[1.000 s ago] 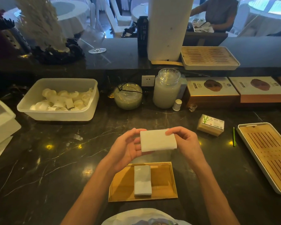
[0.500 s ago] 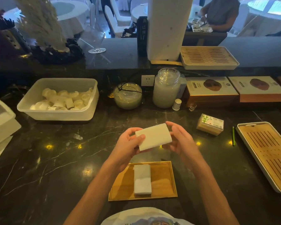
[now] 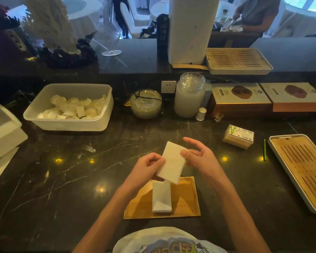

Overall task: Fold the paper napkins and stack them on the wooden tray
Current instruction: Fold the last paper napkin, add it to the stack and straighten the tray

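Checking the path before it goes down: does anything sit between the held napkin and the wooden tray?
Nothing visible does. The left hand holds the folded napkin over the far edge of the wooden tray; only the napkin stack lies there, where it belongs.

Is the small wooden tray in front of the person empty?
No: a folded napkin lies on the wooden tray, below the held napkin.
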A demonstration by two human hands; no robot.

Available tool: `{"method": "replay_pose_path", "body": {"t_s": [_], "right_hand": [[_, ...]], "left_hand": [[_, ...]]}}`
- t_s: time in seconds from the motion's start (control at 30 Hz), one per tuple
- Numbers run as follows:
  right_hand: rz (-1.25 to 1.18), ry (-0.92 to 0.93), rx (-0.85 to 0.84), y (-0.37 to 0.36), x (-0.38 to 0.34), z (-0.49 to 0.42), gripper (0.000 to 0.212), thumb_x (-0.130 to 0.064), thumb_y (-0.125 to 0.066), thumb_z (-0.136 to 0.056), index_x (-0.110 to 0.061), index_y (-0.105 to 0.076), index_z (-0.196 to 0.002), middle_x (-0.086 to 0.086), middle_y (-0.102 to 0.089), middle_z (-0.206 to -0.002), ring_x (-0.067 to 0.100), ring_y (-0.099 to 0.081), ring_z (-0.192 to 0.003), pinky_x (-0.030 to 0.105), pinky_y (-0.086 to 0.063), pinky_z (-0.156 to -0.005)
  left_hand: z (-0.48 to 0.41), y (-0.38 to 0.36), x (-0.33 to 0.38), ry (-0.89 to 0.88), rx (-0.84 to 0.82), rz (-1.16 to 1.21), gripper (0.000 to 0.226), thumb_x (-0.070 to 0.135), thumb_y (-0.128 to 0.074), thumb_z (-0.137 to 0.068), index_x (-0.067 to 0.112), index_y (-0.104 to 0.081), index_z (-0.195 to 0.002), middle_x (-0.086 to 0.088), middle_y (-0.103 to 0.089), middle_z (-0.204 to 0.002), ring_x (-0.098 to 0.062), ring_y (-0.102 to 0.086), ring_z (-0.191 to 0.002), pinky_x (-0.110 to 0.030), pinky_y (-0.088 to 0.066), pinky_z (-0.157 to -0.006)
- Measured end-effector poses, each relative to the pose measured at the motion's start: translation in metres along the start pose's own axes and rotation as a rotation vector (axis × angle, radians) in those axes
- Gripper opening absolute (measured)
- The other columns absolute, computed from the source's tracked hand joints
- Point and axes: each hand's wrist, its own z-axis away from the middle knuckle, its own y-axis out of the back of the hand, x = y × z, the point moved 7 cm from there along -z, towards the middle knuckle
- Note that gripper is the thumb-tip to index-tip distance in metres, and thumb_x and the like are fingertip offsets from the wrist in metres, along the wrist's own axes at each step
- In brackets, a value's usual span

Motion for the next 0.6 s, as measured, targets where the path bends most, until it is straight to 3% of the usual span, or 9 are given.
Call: {"method": "replay_pose_path", "body": {"t_s": [0.1, 0.27, 0.4, 0.5, 0.6], "right_hand": [[-0.044, -0.078, -0.056, -0.009, 0.017, 0.001, 0.038, -0.027, -0.072, -0.091, -0.037, -0.060, -0.126, -0.007, -0.077, -0.109, 0.013, -0.072, -0.102, 0.026, -0.059, -0.076], [0.015, -0.168, -0.072, -0.015, 0.061, 0.003, 0.029, -0.018, -0.073, -0.090, -0.029, -0.067, -0.117, -0.006, -0.079, -0.102, 0.011, -0.076, -0.094, 0.022, -0.060, -0.069], [0.085, -0.230, -0.036, -0.015, 0.100, 0.006, 0.028, -0.014, -0.071, -0.092, -0.024, -0.069, -0.118, -0.007, -0.080, -0.095, 0.017, -0.076, -0.092, 0.031, -0.063, -0.074], [0.175, -0.310, -0.053, -0.019, 0.136, 0.015, 0.024, -0.013, -0.072, -0.091, -0.020, -0.070, -0.114, -0.001, -0.080, -0.093, 0.027, -0.074, -0.096, 0.042, -0.061, -0.083], [0.199, -0.383, -0.052, -0.022, 0.162, 0.022, 0.023, -0.011, -0.073, -0.090, -0.011, -0.068, -0.112, 0.007, -0.077, -0.095, 0.023, -0.071, -0.077, 0.035, -0.059, -0.073]], "left_hand": [[-0.001, 0.006, -0.009, -0.006, 0.091, 0.086, 0.014, 0.032, -0.060, -0.098, 0.021, -0.068, -0.102, 0.004, -0.071, -0.106, -0.005, -0.073, -0.095, -0.024, -0.061, -0.066], [0.004, 0.011, -0.039, 0.097, 0.135, 0.063, 0.014, 0.031, -0.063, -0.097, 0.019, -0.071, -0.099, 0.003, -0.074, -0.100, -0.008, -0.075, -0.090, -0.023, -0.061, -0.066], [0.012, 0.012, -0.073, 0.203, 0.084, -0.092, 0.010, 0.025, -0.066, -0.095, 0.018, -0.074, -0.095, 0.000, -0.073, -0.084, -0.008, -0.069, -0.069, -0.018, -0.057, -0.063], [0.020, 0.011, -0.101, 0.301, 0.082, -0.122, 0.013, 0.015, -0.066, -0.095, 0.004, -0.070, -0.102, -0.007, -0.069, -0.081, -0.010, -0.063, -0.064, -0.020, -0.054, -0.059], [0.029, 0.009, -0.122, 0.359, 0.104, -0.159, 0.018, 0.014, -0.068, -0.094, 0.000, -0.063, -0.104, -0.008, -0.067, -0.075, -0.014, -0.060, -0.062, -0.024, -0.050, -0.058]]}}
